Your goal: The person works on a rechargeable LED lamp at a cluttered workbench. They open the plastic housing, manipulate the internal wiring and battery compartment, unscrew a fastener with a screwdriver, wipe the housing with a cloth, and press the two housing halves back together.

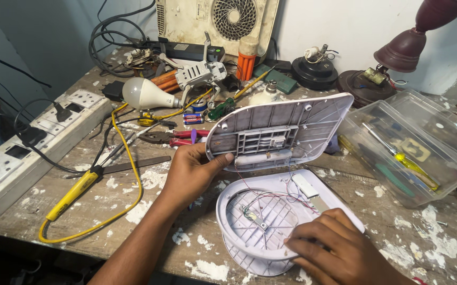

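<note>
The white plastic device lies opened in two halves near the middle of the paint-flecked desk point(450, 253). The left hand point(189, 171) grips the lifted back cover point(281, 129) by its left edge, thumb on the ribbed inner face, tilting it up and away. The right hand point(329, 245) rests flat, fingers loosely spread, on the near rim of the lower shell point(249, 232), steadying it. Thin red and white wires point(270, 195) run between the halves. The step in hand looks like inspecting the inside; any further move calls for care, since the wires could tear. A clear tool box point(397, 137) stands right, a yellow soldering iron point(73, 192) left.
</note>
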